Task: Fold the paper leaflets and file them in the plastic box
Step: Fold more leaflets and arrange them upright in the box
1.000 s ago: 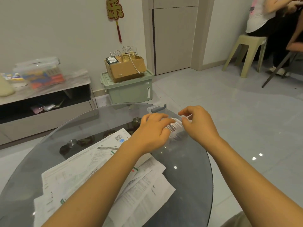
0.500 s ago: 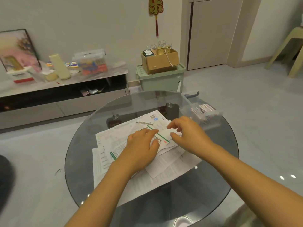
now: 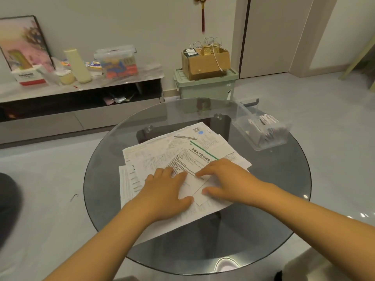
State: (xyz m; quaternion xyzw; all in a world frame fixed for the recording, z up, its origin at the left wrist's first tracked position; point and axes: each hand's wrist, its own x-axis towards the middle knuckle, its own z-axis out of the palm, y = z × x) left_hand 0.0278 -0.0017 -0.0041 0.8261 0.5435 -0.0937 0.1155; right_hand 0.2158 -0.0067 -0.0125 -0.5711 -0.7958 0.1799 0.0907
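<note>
Both hands are lying on a loose pile of leaflets (image 3: 154, 159) spread across the middle of the round glass desk (image 3: 263, 199). The left hand (image 3: 166, 191) is pressing flat, palm down, fingers spread, on the near left part of the top leaflet (image 3: 190, 161), the one with a green stripe and printed heading. The right hand (image 3: 227, 179) is sitting just beside it, fingers stretched toward the left, index fingertip touching the sheet's surface and thumb resting lower on the paper; neither hand is clamping anything, both are open and lying against the sheets. The two hands are staying close together but not touching. The other leaflets are fanning out beneath, overlapping at angles, one showing a QR code at its far corner. The clear plastic box (image 3: 261, 130) is sitting at the desk's far right edge, well apart from the pile, with folded papers standing inside it.
</note>
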